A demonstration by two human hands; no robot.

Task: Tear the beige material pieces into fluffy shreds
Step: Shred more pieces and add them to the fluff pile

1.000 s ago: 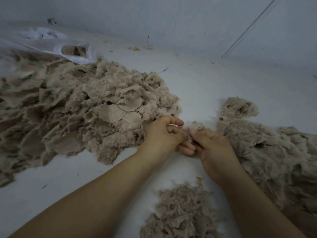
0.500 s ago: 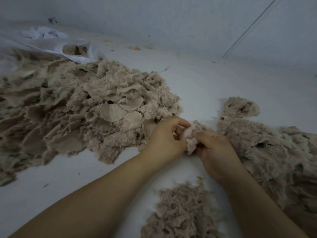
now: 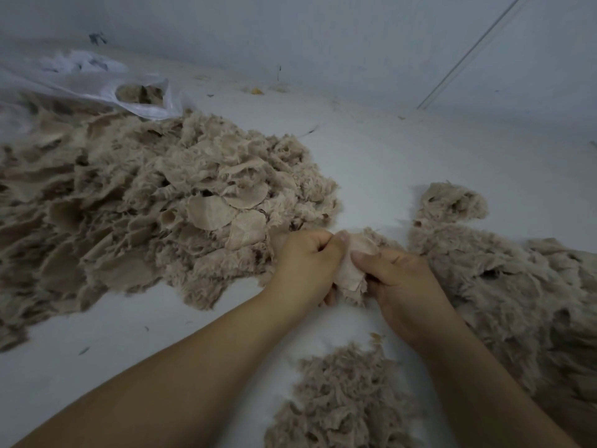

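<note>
A small beige material piece (image 3: 350, 270) sits between my two hands in the middle of the view. My left hand (image 3: 307, 263) pinches its left edge with curled fingers. My right hand (image 3: 400, 286) pinches its right side, thumb on top. A big heap of beige pieces (image 3: 145, 215), many round with fuzzy edges, fills the left. A long mound of beige material (image 3: 504, 286) lies along the right. A small pile of fluffy shreds (image 3: 342, 405) lies below my hands.
Everything lies on a white surface (image 3: 387, 150). A clear plastic bag (image 3: 97, 88) holding more beige material lies at the far left. A pale wall (image 3: 323, 33) rises behind, with small bits of debris along its foot.
My hands have turned the piece and pulled it up between them. More of its flat side shows now. The heaps have not moved.
</note>
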